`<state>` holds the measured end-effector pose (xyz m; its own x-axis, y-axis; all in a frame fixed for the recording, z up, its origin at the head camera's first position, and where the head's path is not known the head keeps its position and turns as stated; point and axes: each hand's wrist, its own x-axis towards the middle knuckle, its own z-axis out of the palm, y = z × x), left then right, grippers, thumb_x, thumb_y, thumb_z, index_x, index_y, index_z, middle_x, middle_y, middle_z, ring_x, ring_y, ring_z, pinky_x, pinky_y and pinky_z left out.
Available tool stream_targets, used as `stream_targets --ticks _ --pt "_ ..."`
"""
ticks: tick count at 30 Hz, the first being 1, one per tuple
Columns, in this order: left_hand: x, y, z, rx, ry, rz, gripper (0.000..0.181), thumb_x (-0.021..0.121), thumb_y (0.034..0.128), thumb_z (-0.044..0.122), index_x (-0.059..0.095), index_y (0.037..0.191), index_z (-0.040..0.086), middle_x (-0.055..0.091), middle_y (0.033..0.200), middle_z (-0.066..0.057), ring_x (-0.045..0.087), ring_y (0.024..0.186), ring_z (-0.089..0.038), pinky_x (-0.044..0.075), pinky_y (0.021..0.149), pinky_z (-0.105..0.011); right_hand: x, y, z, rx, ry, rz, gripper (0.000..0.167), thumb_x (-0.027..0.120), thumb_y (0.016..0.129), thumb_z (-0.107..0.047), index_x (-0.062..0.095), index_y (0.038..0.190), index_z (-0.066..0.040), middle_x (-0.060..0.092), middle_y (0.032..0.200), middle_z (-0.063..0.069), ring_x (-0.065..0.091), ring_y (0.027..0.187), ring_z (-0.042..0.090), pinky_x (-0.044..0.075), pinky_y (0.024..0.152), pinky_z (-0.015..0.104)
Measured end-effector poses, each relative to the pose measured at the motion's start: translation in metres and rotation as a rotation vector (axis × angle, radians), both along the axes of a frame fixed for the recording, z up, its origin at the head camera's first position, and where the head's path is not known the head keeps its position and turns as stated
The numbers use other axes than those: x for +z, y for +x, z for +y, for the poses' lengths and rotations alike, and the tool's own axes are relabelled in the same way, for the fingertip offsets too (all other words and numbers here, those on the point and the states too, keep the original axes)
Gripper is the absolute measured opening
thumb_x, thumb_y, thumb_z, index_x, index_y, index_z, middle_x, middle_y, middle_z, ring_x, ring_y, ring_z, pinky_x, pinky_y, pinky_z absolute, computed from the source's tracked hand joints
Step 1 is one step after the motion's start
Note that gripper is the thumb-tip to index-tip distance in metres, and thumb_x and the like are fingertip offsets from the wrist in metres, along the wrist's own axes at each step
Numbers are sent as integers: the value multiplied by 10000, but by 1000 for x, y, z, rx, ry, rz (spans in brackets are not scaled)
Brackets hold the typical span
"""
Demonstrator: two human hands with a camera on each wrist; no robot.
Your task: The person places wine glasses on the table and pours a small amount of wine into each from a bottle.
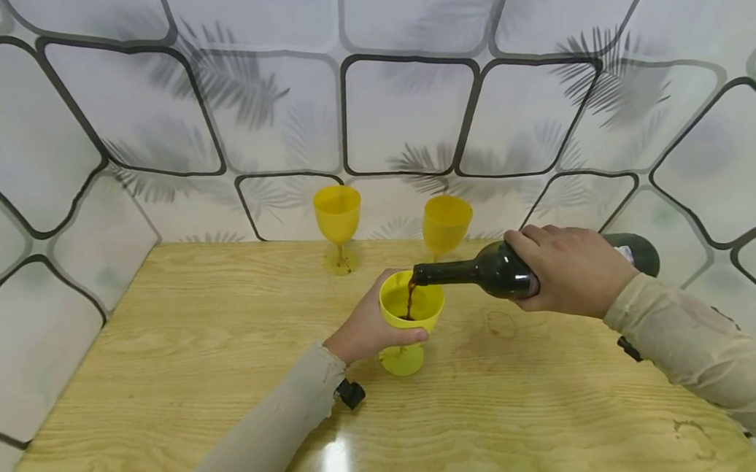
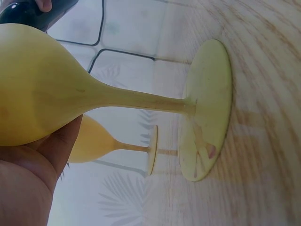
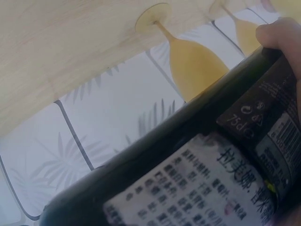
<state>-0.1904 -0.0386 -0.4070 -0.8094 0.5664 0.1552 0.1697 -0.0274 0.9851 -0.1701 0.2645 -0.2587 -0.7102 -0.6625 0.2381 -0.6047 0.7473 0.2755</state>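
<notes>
My left hand (image 1: 371,328) is curling its fingers (image 2: 60,143) round the bowl of one yellow goblet (image 1: 430,304), keeping it upright at the middle of the worktop (image 1: 196,366), my thumb (image 1: 413,335) lying across the near side. My right hand (image 1: 561,271) is gripping one dark green bottle (image 1: 495,266) from above, tipping it nearly level, its mouth sitting just over the goblet's rim. A dark reddish stream (image 1: 411,298) is running from the bottle into the bowl, where a little dark liquid is showing. Two more yellow goblets are standing behind, one at the left (image 1: 338,213) and one at the right (image 1: 446,224), making three; I am not seeing what they are holding. My left arm is reaching in from the lower left, my right from the lower right, both wearing pale sleeves (image 1: 273,426).
</notes>
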Motion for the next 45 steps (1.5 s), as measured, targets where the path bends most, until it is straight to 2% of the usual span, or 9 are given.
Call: stream_targets --ticks 10,29,45 --pt "0 -1 1 -9 9 11 850 884 814 89 375 1482 221 595 1320 -65 598 1182 -241 513 1021 -404 1 1 0 4 6 5 684 916 630 -432 553 1100 -92 624 832 56 634 674 232 568 570 460" --pt "2 1 0 -30 48 -17 844 873 816 45 383 1478 230 599 1306 -90 604 1160 -269 524 1012 -400 -1 4 2 -25 21 -31 696 913 648 -444 554 1128 -91 630 850 53 639 687 227 573 567 472" --pt "-1 -1 0 -23 41 7 837 874 815 51 390 1474 228 604 1309 -80 605 1171 -254 517 1024 -414 1 5 1 -22 28 -26 703 916 641 -444 554 1125 -86 635 852 62 644 694 236 574 575 466"
